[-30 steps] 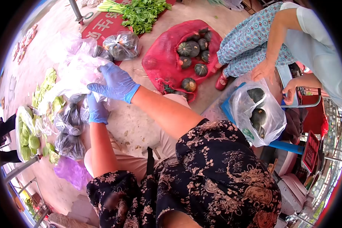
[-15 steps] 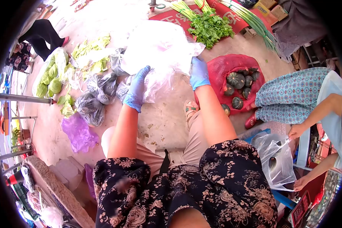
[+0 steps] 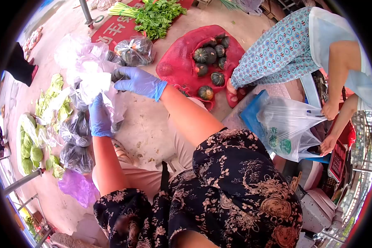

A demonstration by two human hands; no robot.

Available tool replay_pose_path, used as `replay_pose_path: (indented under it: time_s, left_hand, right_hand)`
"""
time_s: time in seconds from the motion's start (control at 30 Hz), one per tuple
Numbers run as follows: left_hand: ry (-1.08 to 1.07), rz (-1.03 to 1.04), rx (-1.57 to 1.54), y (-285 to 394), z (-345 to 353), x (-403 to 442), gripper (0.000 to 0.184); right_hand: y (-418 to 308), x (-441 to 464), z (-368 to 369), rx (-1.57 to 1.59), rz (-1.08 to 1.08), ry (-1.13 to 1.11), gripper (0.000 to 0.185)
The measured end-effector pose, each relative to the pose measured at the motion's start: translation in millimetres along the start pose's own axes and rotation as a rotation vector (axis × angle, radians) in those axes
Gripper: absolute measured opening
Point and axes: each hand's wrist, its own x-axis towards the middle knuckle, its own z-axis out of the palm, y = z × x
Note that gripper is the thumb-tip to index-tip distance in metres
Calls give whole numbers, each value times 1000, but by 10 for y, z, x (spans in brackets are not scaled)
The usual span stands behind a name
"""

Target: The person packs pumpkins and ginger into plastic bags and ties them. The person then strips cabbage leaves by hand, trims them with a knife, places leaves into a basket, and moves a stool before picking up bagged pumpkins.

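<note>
My left hand (image 3: 99, 118), in a blue glove, is closed on the lower edge of a bunched white plastic bag (image 3: 93, 84). My right hand (image 3: 139, 84), also gloved, grips the same bag from its right side, fingers curled at its edge. Dark filled bags (image 3: 75, 129) lie on the floor below and left of the white bag. A clear bag of dark green squash (image 3: 134, 51) sits above my right hand. The red mesh sack (image 3: 173, 58) with several green squash (image 3: 217, 77) lies to the right of that hand.
Leafy greens (image 3: 157, 18) lie on a red mat (image 3: 115, 31). Cabbages (image 3: 27, 144) and a purple bag (image 3: 78, 188) are at left. At right, a person (image 3: 285, 45) holds a clear bag (image 3: 287, 126) over a blue tray (image 3: 252, 109). A metal pole (image 3: 25, 182) juts in.
The view has swung right and back. My hands have come closer together on the white bag. The person's bag now hangs pulled sideways from both their hands.
</note>
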Motion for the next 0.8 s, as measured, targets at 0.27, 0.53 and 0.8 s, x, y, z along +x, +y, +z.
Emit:
replay_pose_path:
  time_s: [0.27, 0.53, 0.8]
  left_hand:
    - [-72, -124, 30, -852, 604, 249, 33]
    - [-134, -415, -18, -2453, 1663, 699, 36]
    - [-41, -364, 104, -2972, 1384, 1600, 40]
  right_hand:
    - [128, -932, -1982, -23, 209, 562, 28]
    - [1906, -1534, -3374, 69, 672, 894, 35]
    - [2996, -647, -3777, -1329, 901, 751, 62]
